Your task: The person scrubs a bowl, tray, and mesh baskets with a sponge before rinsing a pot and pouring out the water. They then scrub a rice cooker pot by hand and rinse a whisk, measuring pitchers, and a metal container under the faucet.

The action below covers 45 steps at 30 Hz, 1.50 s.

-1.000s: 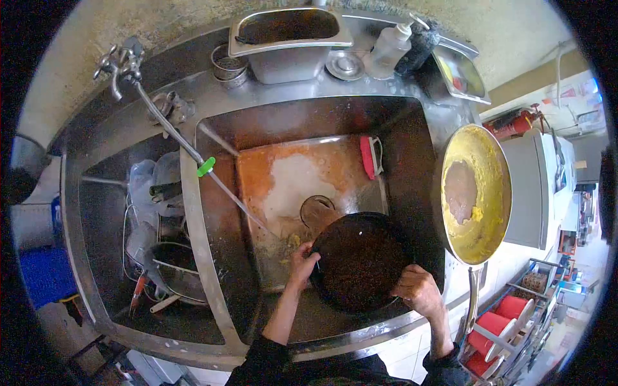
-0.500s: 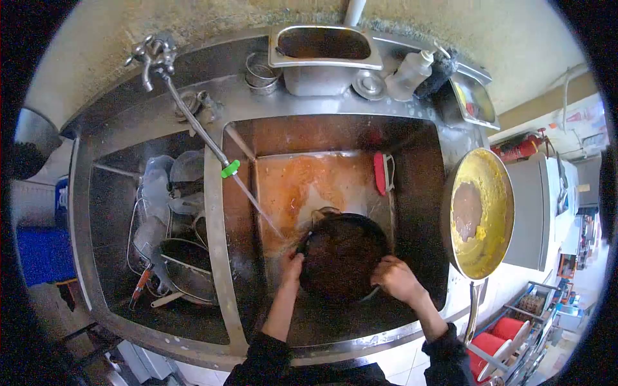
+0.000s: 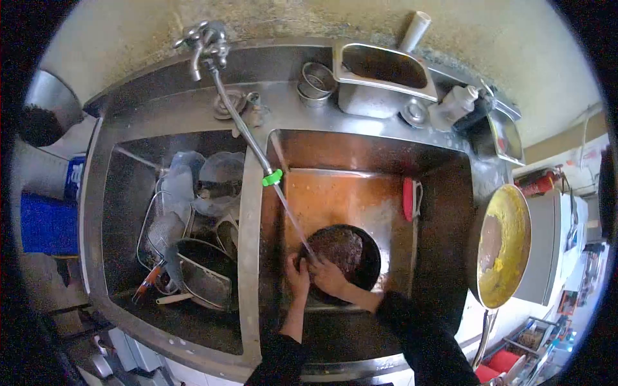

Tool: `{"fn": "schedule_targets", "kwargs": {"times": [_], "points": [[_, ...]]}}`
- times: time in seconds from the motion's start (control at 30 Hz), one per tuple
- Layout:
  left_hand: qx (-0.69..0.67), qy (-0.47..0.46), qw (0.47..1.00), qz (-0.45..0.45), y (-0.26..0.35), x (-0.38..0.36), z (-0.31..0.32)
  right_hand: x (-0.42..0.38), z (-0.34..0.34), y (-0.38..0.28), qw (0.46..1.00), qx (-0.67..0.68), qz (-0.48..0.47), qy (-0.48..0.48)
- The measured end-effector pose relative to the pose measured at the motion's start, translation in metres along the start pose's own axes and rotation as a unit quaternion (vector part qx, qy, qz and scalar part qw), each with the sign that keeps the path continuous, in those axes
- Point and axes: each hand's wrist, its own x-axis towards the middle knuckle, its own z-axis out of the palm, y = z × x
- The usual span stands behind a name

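Note:
A round black pan (image 3: 367,257) rests in the right sink basin (image 3: 380,151), with water and a dark reddish-brown patch inside. My left hand (image 3: 297,275) grips the pan at its left edge. My right hand (image 3: 329,278) reaches across the left part of the pan, close beside the left hand, its fingers stretched toward the rim under the running water. The fingertips are partly hidden by water and glare. A thin stream falls from the metal tap pipe (image 3: 248,135), which has a green ring (image 3: 272,178), onto the pan's left edge.
A red-backed brush (image 3: 408,199) lies at the basin's right. On the right ledge sits a yellow-smeared frying pan (image 3: 520,248). The left basin holds strainers, clear containers and a dark pan (image 3: 209,251). A steel container (image 3: 370,96) and a squeeze bottle (image 3: 456,106) stand behind.
My right hand has left the pan's right rim and crossed to its left side. The pan now sits under the stream. The camera view has shifted, moving the surroundings rightward.

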Motion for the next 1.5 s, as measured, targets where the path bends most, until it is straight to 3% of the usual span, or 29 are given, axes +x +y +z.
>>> {"fn": "schedule_targets", "kwargs": {"times": [0.1,0.2,0.27,0.33,0.4,0.43,0.5,0.57,0.67,0.7,0.77,0.83,0.9,0.97,1.03,1.1,1.2,1.27,1.33,1.4,1.43,1.5], "points": [[0.118,0.030,0.989,0.082,0.004,-0.006,-0.001,0.052,-0.016,0.030,0.982,-0.042,0.119,-0.138],[0.185,0.116,0.968,0.121,0.006,-0.010,0.008,0.046,0.066,0.069,0.948,0.003,0.280,-0.152],[0.208,0.088,0.972,0.063,0.011,-0.015,0.005,0.028,0.063,0.079,0.908,0.092,0.364,-0.185],[0.165,0.070,0.984,0.006,0.018,-0.013,0.002,0.015,0.004,0.087,0.840,0.238,0.434,-0.225],[0.106,0.063,0.992,-0.031,0.020,-0.016,0.004,-0.018,0.032,0.077,0.828,0.267,0.427,-0.245],[0.101,0.062,0.992,-0.032,0.019,-0.017,0.005,-0.043,0.050,0.051,0.857,0.228,0.421,-0.193],[0.194,0.072,0.978,0.035,0.005,-0.017,0.010,-0.047,0.051,0.024,0.881,0.138,0.427,-0.149],[0.197,0.080,0.975,0.064,0.005,-0.018,0.011,-0.021,0.036,-0.011,0.870,0.050,0.461,-0.165],[0.194,0.033,0.980,0.038,0.007,-0.008,0.005,-0.009,0.052,0.005,0.893,0.067,0.413,-0.164],[0.191,0.002,0.982,0.014,0.009,-0.010,0.001,-0.013,0.055,0.016,0.903,0.104,0.409,-0.079],[0.171,0.018,0.985,0.012,0.011,-0.010,0.001,-0.024,0.050,0.032,0.830,0.255,0.475,-0.143],[0.178,-0.002,0.984,0.011,0.013,-0.003,-0.001,-0.013,-0.007,0.036,0.778,0.321,0.489,-0.229],[0.219,-0.063,0.974,0.007,0.015,0.006,-0.012,-0.029,0.006,0.016,0.920,0.260,0.242,-0.166],[0.282,-0.104,0.953,-0.036,0.033,0.009,-0.015,-0.026,0.030,0.007,0.975,0.176,0.112,-0.071],[0.305,-0.145,0.939,-0.062,0.049,0.014,-0.020,0.013,0.053,-0.003,0.988,0.081,0.122,0.056],[0.292,-0.191,0.934,-0.079,0.054,0.020,-0.026,0.054,0.006,0.028,0.966,-0.049,0.121,-0.223],[0.246,-0.180,0.947,-0.104,0.039,0.014,-0.022,0.058,0.024,0.078,0.903,0.052,0.351,-0.243],[0.258,-0.152,0.950,-0.084,0.020,0.008,-0.013,0.041,-0.011,0.092,0.840,0.189,0.422,-0.283],[0.243,-0.129,0.960,-0.059,0.012,0.007,-0.008,0.005,-0.008,0.086,0.877,0.229,0.373,-0.200],[0.205,-0.118,0.971,-0.035,0.011,0.003,-0.007,-0.030,0.000,0.048,0.887,0.210,0.373,-0.175],[0.218,-0.130,0.967,-0.038,0.010,0.004,-0.009,-0.035,0.001,0.024,0.881,0.172,0.400,-0.188],[0.240,-0.153,0.958,-0.040,0.009,0.010,-0.012,-0.016,0.012,0.001,0.903,0.088,0.368,-0.204]]}}
